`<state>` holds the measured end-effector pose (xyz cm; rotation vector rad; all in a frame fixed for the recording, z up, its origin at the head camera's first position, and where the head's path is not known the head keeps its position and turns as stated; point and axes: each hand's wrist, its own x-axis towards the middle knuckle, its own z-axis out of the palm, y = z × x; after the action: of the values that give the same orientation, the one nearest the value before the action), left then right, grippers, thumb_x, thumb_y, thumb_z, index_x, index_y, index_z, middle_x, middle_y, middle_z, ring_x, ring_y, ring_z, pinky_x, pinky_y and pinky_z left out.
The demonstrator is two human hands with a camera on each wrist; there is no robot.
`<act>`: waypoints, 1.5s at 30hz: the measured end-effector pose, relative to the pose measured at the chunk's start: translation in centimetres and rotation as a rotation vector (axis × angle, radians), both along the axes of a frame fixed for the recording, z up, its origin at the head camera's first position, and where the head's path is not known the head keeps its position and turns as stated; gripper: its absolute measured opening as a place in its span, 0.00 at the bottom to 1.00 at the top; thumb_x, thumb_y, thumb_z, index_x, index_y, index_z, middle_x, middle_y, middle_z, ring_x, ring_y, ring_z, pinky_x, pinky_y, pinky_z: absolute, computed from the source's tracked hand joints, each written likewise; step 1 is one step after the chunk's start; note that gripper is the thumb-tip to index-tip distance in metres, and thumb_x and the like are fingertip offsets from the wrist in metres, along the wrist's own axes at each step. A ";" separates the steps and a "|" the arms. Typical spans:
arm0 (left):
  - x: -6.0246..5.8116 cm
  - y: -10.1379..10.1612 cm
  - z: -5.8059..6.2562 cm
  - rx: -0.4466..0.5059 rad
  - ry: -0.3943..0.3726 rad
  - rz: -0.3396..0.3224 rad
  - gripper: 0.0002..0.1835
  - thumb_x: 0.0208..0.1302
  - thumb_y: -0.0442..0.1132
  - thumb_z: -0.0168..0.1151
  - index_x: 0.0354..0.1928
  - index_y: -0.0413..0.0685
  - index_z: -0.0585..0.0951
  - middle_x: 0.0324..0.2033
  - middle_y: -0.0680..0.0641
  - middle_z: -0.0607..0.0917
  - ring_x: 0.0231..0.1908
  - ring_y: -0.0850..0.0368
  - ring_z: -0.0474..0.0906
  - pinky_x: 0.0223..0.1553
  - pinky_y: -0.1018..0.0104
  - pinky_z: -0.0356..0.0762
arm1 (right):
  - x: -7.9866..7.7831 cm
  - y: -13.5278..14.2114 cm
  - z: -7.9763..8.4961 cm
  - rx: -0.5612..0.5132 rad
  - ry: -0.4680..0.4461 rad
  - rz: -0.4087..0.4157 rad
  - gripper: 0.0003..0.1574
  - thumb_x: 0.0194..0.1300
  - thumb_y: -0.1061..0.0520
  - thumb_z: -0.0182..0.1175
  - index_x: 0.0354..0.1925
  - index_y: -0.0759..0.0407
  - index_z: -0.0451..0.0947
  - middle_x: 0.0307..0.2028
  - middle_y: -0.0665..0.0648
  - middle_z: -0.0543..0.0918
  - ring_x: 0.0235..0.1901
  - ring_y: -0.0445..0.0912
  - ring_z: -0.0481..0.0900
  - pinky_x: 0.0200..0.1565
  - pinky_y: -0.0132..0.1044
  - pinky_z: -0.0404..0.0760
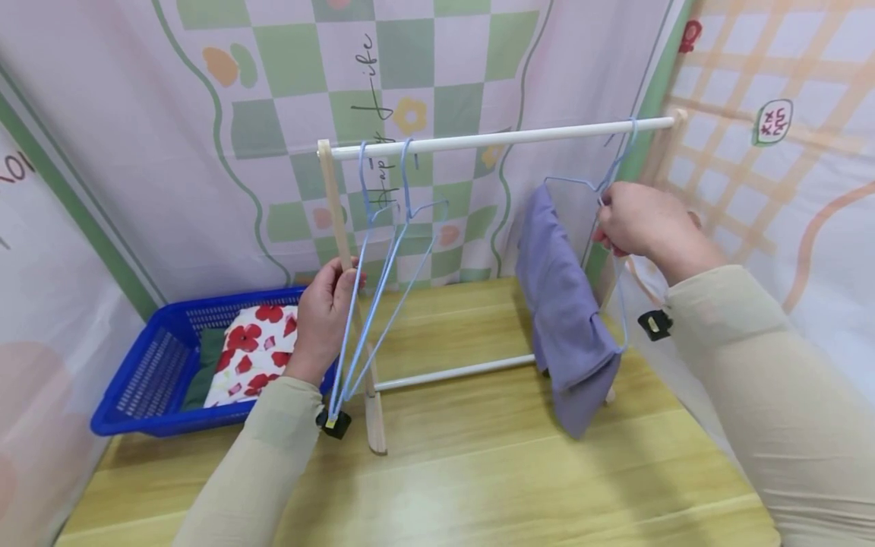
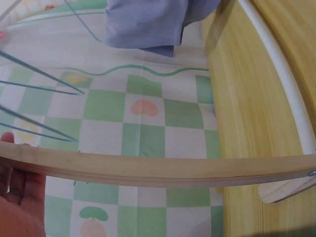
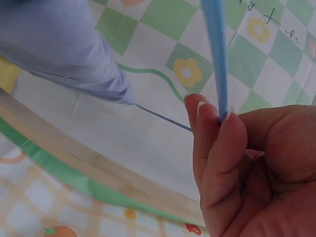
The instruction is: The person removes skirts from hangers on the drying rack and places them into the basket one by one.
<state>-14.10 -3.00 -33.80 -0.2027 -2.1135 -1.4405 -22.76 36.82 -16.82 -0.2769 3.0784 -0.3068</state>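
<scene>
My left hand (image 1: 326,308) grips the left wooden post (image 1: 336,201) of a small clothes rack; in the left wrist view its fingers (image 2: 29,192) curl behind the post. Two blue wire hangers (image 1: 383,304) hang from the white top rod (image 1: 506,139) beside that hand. Near the rod's right end, another blue hanger (image 1: 608,171) is hooked on, with a purple garment (image 1: 563,311) draped over it. My right hand (image 1: 649,220) pinches this hanger's wire, clearly seen between thumb and fingertips (image 3: 229,140) in the right wrist view.
Behind the left forearm stands a blue plastic basket (image 1: 130,395) holding a red-flowered white cloth (image 1: 249,353) and a dark green cloth (image 1: 205,368). The rack's lower white rod (image 1: 454,376) runs above the wooden table (image 1: 437,486). Patterned curtains (image 1: 294,68) close in the back and sides.
</scene>
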 end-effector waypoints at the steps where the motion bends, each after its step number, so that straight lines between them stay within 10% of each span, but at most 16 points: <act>1: 0.0 0.0 0.0 -0.001 -0.003 0.009 0.18 0.83 0.46 0.50 0.59 0.41 0.80 0.44 0.39 0.88 0.44 0.48 0.84 0.42 0.74 0.78 | 0.0 -0.1 -0.1 -0.007 0.008 0.002 0.22 0.76 0.54 0.37 0.47 0.59 0.78 0.30 0.52 0.88 0.31 0.51 0.82 0.40 0.58 0.72; 10: -0.3 0.2 0.0 -0.034 0.011 0.067 0.16 0.83 0.43 0.52 0.55 0.39 0.82 0.44 0.40 0.90 0.48 0.45 0.87 0.47 0.72 0.78 | 0.0 -0.9 -1.1 -0.140 0.040 0.057 0.30 0.73 0.57 0.37 0.65 0.72 0.66 0.34 0.53 0.91 0.26 0.42 0.84 0.45 0.48 0.76; 18: 0.2 0.6 0.5 -0.034 -0.019 0.097 0.15 0.81 0.42 0.54 0.56 0.40 0.82 0.44 0.41 0.89 0.45 0.48 0.85 0.47 0.70 0.75 | 0.1 -1.7 -1.7 -0.319 -0.020 0.028 0.40 0.71 0.59 0.37 0.77 0.75 0.50 0.37 0.58 0.90 0.24 0.42 0.82 0.28 0.36 0.80; 45: 0.1 0.4 0.4 -0.003 -0.041 0.082 0.17 0.83 0.44 0.52 0.61 0.41 0.81 0.44 0.38 0.89 0.44 0.49 0.84 0.46 0.72 0.76 | 1.3 -5.8 -2.5 -0.325 0.071 0.057 0.28 0.81 0.50 0.34 0.60 0.71 0.64 0.36 0.56 0.89 0.24 0.50 0.81 0.32 0.44 0.80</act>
<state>-13.96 -2.57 -33.40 -0.0871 -2.1314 -1.4057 -21.49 30.98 -19.34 -0.3922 3.0698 -0.8127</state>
